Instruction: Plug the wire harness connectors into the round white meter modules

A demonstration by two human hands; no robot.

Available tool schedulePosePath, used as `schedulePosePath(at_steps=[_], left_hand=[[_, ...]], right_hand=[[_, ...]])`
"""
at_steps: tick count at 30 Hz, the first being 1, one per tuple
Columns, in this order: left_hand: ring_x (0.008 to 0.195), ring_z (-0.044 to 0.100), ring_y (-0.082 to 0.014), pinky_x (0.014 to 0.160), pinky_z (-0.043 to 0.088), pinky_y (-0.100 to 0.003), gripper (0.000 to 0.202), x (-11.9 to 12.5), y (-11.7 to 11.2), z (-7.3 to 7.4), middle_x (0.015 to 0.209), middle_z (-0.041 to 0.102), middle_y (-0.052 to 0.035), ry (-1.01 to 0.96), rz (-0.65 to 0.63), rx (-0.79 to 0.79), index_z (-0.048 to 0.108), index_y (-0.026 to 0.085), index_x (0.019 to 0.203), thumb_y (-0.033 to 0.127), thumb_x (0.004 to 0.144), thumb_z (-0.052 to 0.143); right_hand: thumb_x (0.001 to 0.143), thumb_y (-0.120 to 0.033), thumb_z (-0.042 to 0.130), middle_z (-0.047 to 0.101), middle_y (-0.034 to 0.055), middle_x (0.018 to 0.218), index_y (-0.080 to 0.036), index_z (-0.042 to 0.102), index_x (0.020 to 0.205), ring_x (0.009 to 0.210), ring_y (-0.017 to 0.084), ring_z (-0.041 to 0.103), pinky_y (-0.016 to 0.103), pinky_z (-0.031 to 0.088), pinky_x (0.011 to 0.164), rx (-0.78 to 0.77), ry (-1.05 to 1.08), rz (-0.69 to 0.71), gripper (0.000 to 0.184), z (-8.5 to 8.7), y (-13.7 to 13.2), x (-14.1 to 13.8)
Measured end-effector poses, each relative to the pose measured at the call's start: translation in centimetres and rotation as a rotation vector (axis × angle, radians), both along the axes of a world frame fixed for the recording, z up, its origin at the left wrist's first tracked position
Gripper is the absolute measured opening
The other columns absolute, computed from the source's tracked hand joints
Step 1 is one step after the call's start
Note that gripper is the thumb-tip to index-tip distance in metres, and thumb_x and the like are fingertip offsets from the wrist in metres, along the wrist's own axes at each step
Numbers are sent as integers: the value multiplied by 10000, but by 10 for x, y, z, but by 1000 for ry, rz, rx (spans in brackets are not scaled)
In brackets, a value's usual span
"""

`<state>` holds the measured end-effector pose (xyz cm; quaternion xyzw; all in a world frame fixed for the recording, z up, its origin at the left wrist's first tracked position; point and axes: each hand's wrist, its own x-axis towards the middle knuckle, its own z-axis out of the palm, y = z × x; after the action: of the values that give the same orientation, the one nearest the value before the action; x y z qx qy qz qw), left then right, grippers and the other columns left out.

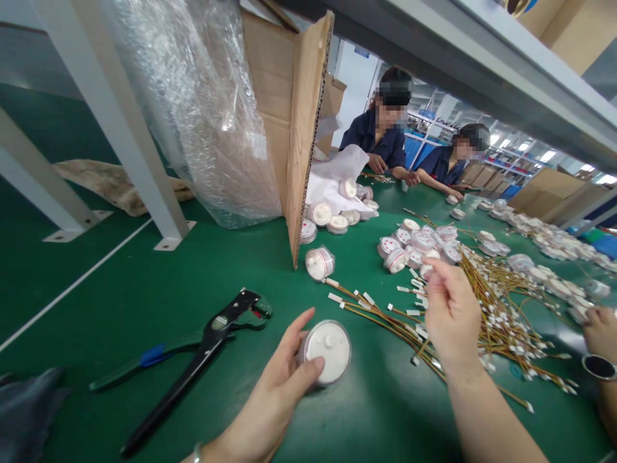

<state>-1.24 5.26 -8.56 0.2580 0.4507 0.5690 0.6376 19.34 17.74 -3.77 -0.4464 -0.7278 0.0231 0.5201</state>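
Note:
My left hand [277, 386] is closed round the side of a white round disc-shaped unit [332, 354] with a clear rim and a small raised knob; the thumb lies on its face. Above the wires my right hand [453, 315] has its thumb and forefinger pinched together. Whatever those fingers hold, if anything, cannot be made out. Just beyond them lies a pile of similar round units [419, 241], some with red marks. Brown and yellow wires [385, 318] with white connectors spread under and beside my right hand. One more round unit [319, 263] rests near the cardboard edge.
A wire stripper [207, 350] lies on the green table at left. An upright cardboard sheet [308, 128] and bubble wrap [202, 116] stand behind. Two co-workers [378, 135] sit across the table; another person's hand [601, 331] is at the right edge. A metal beam crosses overhead.

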Motion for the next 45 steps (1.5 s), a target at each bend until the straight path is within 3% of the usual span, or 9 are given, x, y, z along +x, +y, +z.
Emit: schedulePosePath(at_steps=[4, 10, 14, 18, 24, 29, 37, 41, 45], left_hand=[[1088, 514, -296, 875, 450, -457, 513, 3, 3, 3, 1244, 513, -74, -120, 73, -24, 348, 283, 1303, 273, 837, 562], [1202, 458, -292, 1011, 378, -411, 502, 5, 2, 5, 1321, 492, -89, -265, 91, -7, 399, 227, 1289, 179, 822, 577], [1157, 483, -226, 997, 378, -333, 389, 4, 0, 4, 1247, 542, -68, -228, 114, 30, 445, 221, 1192, 175, 833, 585], [1003, 540, -152, 903, 421, -289, 341, 5, 0, 3, 1107, 588, -11, -221, 159, 7, 414, 272, 1068, 147, 818, 607], [1057, 532, -182, 939, 406, -300, 583, 8, -5, 3, 1139, 580, -27, -228, 148, -31, 364, 311, 1206, 124, 745, 668], [1022, 537, -166, 908, 412, -250, 608, 7, -9, 2, 1133, 580, -33, -123, 25, 16, 351, 295, 1239, 199, 751, 701], [961, 573, -157, 800, 478, -209, 630, 13, -10, 3, 1125, 577, -30, 259, 137, 160, 380, 266, 1114, 240, 647, 802], [1010, 552, -151, 836, 476, -207, 557, 16, -16, 6, 1229, 499, -27, 328, 118, 153, 388, 285, 1118, 221, 705, 757], [936, 555, -137, 795, 484, -201, 448, 13, -20, 7, 1096, 538, -15, 287, 27, 196, 371, 286, 1144, 299, 802, 660]], right_hand=[[905, -255, 487, 614, 7, 1037, -286, 561, 1145, 900, 124, 576, 250, 454, 799, -224, 95, 109, 254, 14, -37, 3], [922, -346, 458, 561, -14, 781, -242, 567, 981, 673, 93, 523, 198, 437, 594, -824, 342, 580, 162, -18, -79, -31], [927, -292, 450, 557, 4, 887, -259, 617, 1012, 830, 104, 532, 218, 430, 755, -767, 192, 591, 191, -31, -80, -40], [929, -275, 431, 554, -1, 922, -277, 603, 1053, 842, 98, 528, 210, 421, 753, -796, 142, 587, 212, -39, -80, -41], [897, -277, 473, 544, -22, 842, -230, 462, 1114, 759, 87, 530, 195, 435, 701, -941, 346, 572, 222, -60, -89, -53], [907, -222, 457, 548, -48, 820, -250, 384, 1142, 724, 57, 540, 153, 441, 673, -858, 373, 561, 248, -63, -93, -52], [853, -70, 512, 583, -23, 851, -216, 564, 959, 784, 48, 556, 129, 440, 713, -434, 136, 525, 187, -47, -91, -43], [827, -31, 523, 588, 26, 838, -146, 594, 904, 786, 77, 568, 159, 464, 719, -262, 94, 534, 156, -39, -92, -41], [818, -16, 518, 598, 49, 824, -120, 617, 901, 761, 92, 579, 166, 485, 705, -131, 25, 512, 166, -35, -93, -41]])
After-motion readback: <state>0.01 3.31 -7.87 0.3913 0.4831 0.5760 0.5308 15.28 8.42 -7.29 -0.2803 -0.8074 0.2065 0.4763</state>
